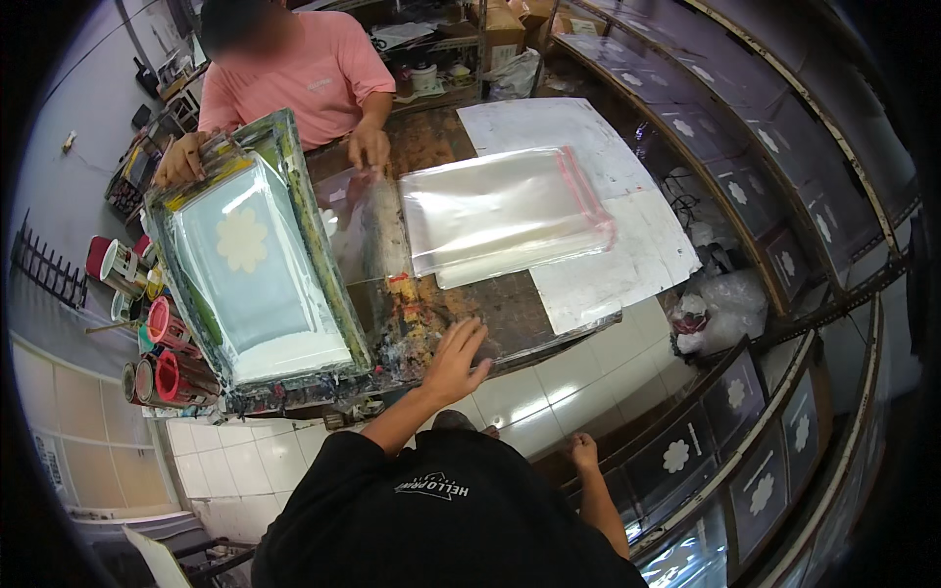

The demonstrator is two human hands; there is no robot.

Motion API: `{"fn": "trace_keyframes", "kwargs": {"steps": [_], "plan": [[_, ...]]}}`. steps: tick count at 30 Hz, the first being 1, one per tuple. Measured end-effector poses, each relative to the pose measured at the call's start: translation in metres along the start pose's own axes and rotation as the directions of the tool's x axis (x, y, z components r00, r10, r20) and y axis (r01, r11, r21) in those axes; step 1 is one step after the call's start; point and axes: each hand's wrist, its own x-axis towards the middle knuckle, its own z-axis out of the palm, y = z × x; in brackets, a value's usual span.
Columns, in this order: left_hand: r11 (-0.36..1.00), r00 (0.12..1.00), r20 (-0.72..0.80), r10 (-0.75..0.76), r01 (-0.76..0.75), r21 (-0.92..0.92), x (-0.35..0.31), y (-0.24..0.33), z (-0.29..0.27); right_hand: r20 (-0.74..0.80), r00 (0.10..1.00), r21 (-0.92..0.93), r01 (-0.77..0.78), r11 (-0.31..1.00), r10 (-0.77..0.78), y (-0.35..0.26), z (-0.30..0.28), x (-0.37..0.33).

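Observation:
My left hand (456, 364) lies open on the near edge of the paint-stained work table (510, 309), fingers stretched and holding nothing. Low at my side, my right hand (583, 451) has its fingers curled in, with nothing visible in it. A stack of clear plastic bags (500, 211) with pinkish edges lies beyond my left hand. To the left, a screen printing frame (294, 211) with a pale flower shape and white ink is tilted up. A co-worker's hand (180, 162) grips its far edge; their other hand (370, 147) touches a clear sheet (353, 216) beside the frame.
White paper sheets (588, 284) lie under part of the bag stack. Drying racks (755, 196) holding flower-printed sheets stand at right, with more near my right arm. Open ink cans (176, 377) crowd the left. A crumpled plastic bag (730, 304) lies by the rack.

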Motion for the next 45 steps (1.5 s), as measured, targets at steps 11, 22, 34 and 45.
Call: {"fn": "trace_keyframes", "kwargs": {"steps": [11,22,34,45], "plan": [[0.639,0.994,-0.007,0.110,-0.065,0.767,0.139,0.013,-0.049,0.021,0.989,-0.037,-0.147,0.988,0.147,0.081,0.007,-0.054],[0.743,0.907,0.148,0.395,-0.410,0.529,0.110,0.063,-0.008,-0.024,0.993,0.654,0.106,0.749,-0.119,-0.053,0.019,-0.124],[0.439,0.430,0.405,0.807,-0.895,0.077,-0.026,0.154,0.005,-0.274,0.877,0.543,0.480,0.689,-0.396,-0.208,0.001,-0.241],[0.130,0.073,0.119,0.990,-0.786,-0.604,-0.131,0.164,-0.075,-0.803,0.501,-0.100,0.419,0.903,-0.322,-0.151,0.081,-0.518]]}}
